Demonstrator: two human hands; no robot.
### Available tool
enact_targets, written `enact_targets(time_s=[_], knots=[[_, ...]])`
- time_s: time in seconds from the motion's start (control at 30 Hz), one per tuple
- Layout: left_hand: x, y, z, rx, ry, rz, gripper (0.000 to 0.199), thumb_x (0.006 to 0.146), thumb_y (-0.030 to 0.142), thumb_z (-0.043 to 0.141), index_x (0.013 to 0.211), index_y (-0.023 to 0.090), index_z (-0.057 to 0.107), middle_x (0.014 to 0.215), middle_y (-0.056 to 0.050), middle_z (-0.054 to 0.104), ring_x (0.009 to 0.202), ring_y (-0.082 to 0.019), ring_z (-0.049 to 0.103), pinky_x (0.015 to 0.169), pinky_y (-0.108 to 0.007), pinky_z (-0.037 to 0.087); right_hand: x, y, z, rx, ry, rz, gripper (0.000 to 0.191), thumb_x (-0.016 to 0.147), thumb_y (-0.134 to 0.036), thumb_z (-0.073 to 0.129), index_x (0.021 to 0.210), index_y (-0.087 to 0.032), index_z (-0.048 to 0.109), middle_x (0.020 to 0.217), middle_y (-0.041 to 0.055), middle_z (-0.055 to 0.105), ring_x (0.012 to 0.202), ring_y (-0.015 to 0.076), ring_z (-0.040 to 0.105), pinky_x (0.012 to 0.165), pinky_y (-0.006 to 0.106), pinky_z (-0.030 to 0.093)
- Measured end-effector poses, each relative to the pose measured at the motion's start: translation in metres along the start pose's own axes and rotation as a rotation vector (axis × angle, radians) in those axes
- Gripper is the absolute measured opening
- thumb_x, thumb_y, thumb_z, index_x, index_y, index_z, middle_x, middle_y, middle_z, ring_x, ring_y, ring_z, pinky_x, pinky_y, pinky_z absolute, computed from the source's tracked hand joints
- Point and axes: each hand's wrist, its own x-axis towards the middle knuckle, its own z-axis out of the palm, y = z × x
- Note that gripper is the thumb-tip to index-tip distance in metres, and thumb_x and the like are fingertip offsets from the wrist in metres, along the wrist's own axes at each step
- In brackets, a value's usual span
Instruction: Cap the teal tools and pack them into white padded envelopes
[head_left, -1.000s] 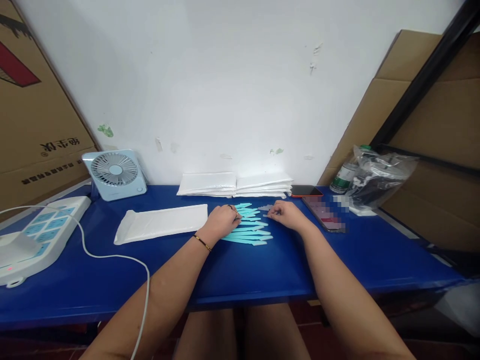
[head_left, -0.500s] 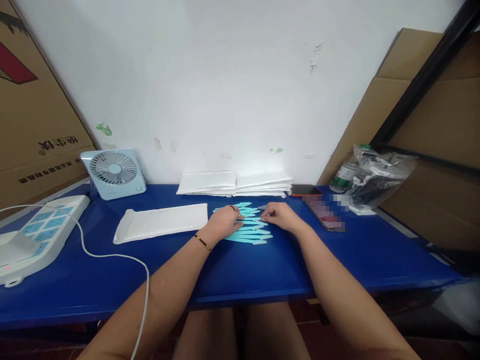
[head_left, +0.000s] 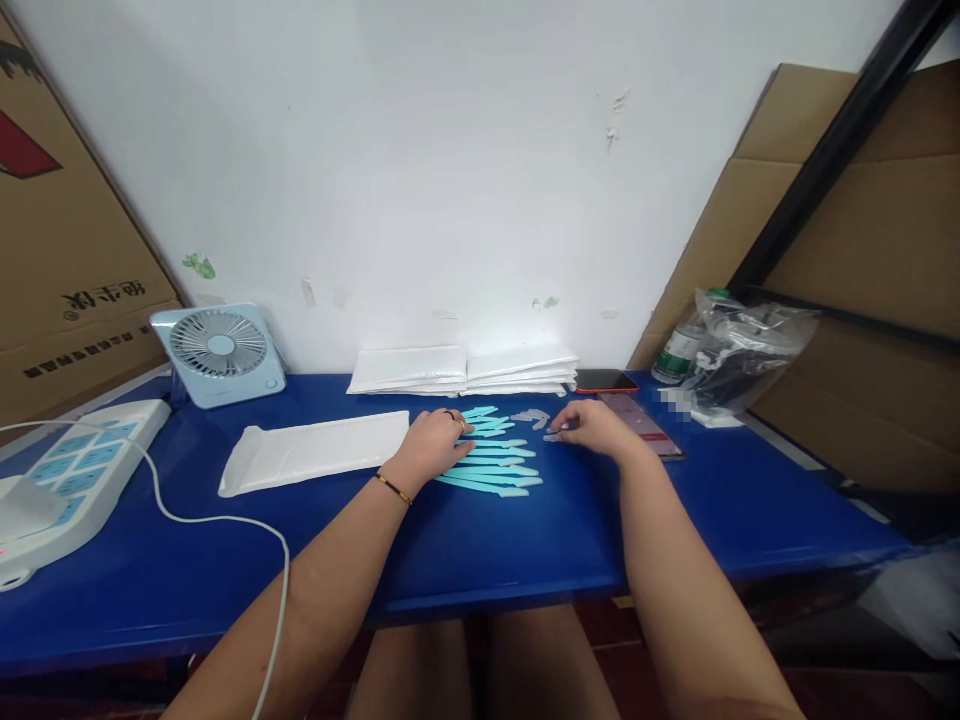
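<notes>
While the left hand (head_left: 433,443) rests on slim, fanned turquoise plastic sticks (head_left: 495,461), can't tell its grip; right hand (head_left: 596,428) pinches small translucent plastic piece (head_left: 551,437).

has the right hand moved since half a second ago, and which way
Yes: judged against the pink-screened phone, the right hand has moved rightward, toward that phone and away from the teal strips.

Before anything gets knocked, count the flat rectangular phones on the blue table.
2: a black-screened, orange-edged phone near the white wall, and a pink-screened phone partly behind the right hand.
</notes>
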Motion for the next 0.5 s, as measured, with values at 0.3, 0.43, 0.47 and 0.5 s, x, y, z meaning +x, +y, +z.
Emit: enact_targets(time_s=[0.3, 0.43, 0.47, 0.5], knots=[[-0.001, 0.005, -0.001, 0.007, -0.015, 0.032, 0.031, 0.086, 0.041, 0.046, 0.109, 0.027, 0.062, 0.107, -0.004, 0.062, 0.097, -0.02, 0.055, 0.077, -0.029, 0.037, 0.007, -0.012, 0.012, -0.002, -0.053, -0.036, 0.015, 0.075, -0.029, 0.061, 0.075, -0.019, 0.072, 0.081, 0.0045, 0.072, 0.073, 0.0179, 0.063, 0.063, 0.024, 0.043], [-0.004, 0.009, -0.003, 0.008, 0.051, 0.047, 0.031, 0.085, 0.041, 0.048, 0.11, 0.028, 0.061, 0.112, -0.003, 0.06, 0.099, -0.02, 0.053, 0.076, -0.03, 0.037, 0.007, -0.009, 0.012, -0.035, 0.029, -0.048, 0.017, 0.074, -0.031, 0.062, 0.079, -0.02, 0.073, 0.082, 0.0038, 0.071, 0.073, 0.0174, 0.062, 0.063, 0.024, 0.043], [-0.005, 0.011, -0.003, 0.008, 0.056, 0.053, 0.03, 0.085, 0.041, 0.049, 0.109, 0.028, 0.062, 0.111, -0.003, 0.06, 0.098, -0.02, 0.053, 0.075, -0.03, 0.036, 0.007, -0.009, 0.012, -0.041, 0.032, -0.046, 0.016, 0.072, -0.03, 0.064, 0.08, -0.02, 0.073, 0.081, 0.0036, 0.071, 0.072, 0.0173, 0.062, 0.062, 0.024, 0.043], [-0.005, 0.012, -0.003, 0.01, 0.051, 0.059, 0.03, 0.084, 0.042, 0.049, 0.106, 0.028, 0.063, 0.109, -0.003, 0.061, 0.097, -0.02, 0.052, 0.074, -0.03, 0.036, 0.007, -0.009, 0.012, -0.046, 0.025, -0.043, 0.015, 0.07, -0.028, 0.066, 0.08, -0.02, 0.073, 0.08, 0.0032, 0.071, 0.071, 0.017, 0.062, 0.062, 0.024, 0.043]])
